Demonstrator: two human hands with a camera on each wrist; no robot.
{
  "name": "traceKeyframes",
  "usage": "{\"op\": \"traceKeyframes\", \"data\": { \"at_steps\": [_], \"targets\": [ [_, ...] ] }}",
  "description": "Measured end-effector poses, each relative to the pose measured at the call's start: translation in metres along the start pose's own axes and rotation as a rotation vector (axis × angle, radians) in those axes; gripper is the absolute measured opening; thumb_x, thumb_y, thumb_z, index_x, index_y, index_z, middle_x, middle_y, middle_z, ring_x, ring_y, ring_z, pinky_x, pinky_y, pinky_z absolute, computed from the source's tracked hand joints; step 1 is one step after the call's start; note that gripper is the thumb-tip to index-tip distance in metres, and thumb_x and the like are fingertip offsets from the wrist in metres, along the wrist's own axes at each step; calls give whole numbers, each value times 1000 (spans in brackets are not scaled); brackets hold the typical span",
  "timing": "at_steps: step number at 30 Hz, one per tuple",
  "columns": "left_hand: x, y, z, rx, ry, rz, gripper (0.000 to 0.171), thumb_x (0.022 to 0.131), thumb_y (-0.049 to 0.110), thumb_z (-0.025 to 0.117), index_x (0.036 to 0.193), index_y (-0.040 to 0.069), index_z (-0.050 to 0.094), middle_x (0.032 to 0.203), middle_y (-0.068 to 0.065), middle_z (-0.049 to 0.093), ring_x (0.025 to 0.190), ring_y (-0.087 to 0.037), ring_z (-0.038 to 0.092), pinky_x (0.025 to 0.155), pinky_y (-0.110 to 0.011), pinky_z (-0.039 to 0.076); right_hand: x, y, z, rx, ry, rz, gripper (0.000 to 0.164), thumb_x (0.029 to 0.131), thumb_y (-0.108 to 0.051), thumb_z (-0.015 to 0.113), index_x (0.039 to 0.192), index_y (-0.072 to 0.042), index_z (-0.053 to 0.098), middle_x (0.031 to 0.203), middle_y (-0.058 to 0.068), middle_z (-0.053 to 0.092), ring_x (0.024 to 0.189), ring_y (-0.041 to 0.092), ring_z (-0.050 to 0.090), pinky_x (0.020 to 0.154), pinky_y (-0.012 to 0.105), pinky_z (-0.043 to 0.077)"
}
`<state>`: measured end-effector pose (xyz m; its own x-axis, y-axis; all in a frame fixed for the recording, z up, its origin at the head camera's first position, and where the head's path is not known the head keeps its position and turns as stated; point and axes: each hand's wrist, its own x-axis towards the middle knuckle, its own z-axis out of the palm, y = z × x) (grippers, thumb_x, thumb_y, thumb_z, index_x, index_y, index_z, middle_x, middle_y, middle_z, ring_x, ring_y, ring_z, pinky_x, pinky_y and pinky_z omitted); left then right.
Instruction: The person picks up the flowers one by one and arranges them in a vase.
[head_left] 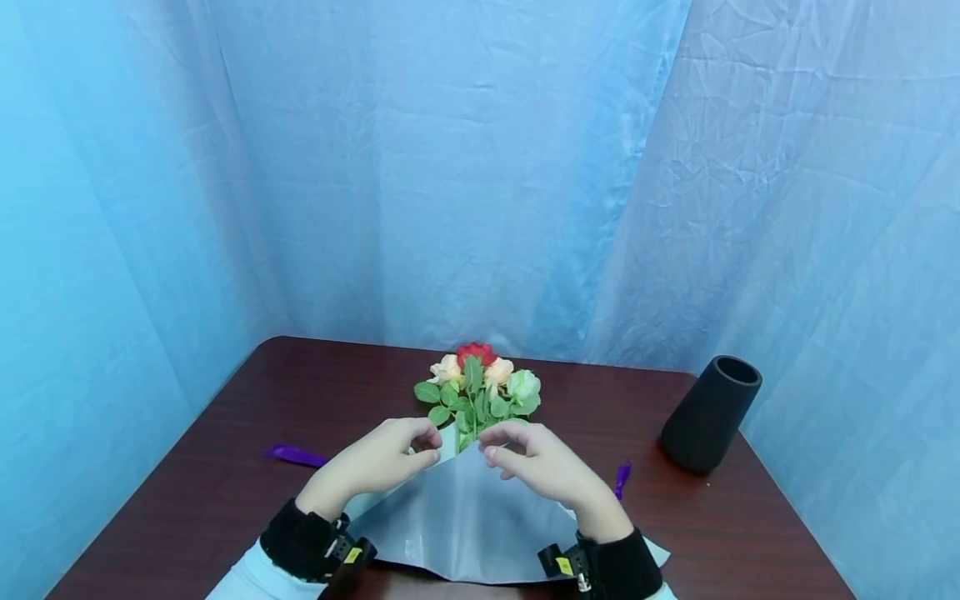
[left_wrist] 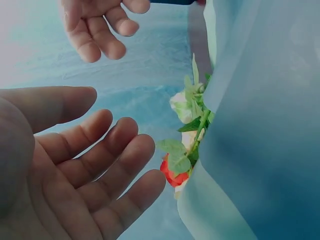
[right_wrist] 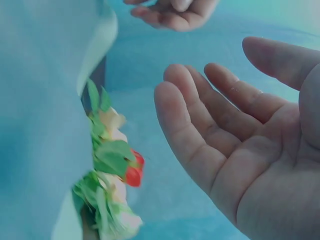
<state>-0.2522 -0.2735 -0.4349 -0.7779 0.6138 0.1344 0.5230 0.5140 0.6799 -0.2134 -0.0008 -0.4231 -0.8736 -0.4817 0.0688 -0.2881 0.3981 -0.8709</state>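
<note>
On the dark reddish-brown wooden table [head_left: 217, 450], a pale blue-grey wrapping sheet [head_left: 457, 521] lies folded over the stems of a bouquet of red, cream and pale-green flowers [head_left: 477, 387], whose heads show beyond it. The left hand [head_left: 393, 454] and right hand [head_left: 538, 457] hover above, fingers loosely bent, slightly spread, holding nothing. Wrapping seems midway; the next move probably calls for gathering the sheet snugly before tying with the shiny purple ribbon [head_left: 296, 455].

The head view is bright; both wrist views look dimmer.
</note>
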Motion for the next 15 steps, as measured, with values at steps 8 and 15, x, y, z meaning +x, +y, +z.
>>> {"op": "traceKeyframes", "data": {
  "at_steps": [8, 15],
  "targets": [
    [2, -2, -2, -59, 22, -16, 9, 99, 18, 65, 106, 12, 67, 97, 6, 65, 92, -14, 61, 78, -37, 52, -11, 8, -23, 26, 69, 47, 40, 105, -28, 61, 136, -3, 60, 130, 11, 64, 116, 33, 62, 87, 43, 57],
    [1, -11, -3, -120, -20, -35, 17, 100, 22, 66, 111, 9, 66, 102, 2, 66, 96, -16, 63, 80, -40, 52, -23, 23, -35, 17, 72, 125, 46, 104, -30, 61, 140, -1, 57, 138, 15, 58, 122, 30, 59, 90, 45, 55]
  ]
}}
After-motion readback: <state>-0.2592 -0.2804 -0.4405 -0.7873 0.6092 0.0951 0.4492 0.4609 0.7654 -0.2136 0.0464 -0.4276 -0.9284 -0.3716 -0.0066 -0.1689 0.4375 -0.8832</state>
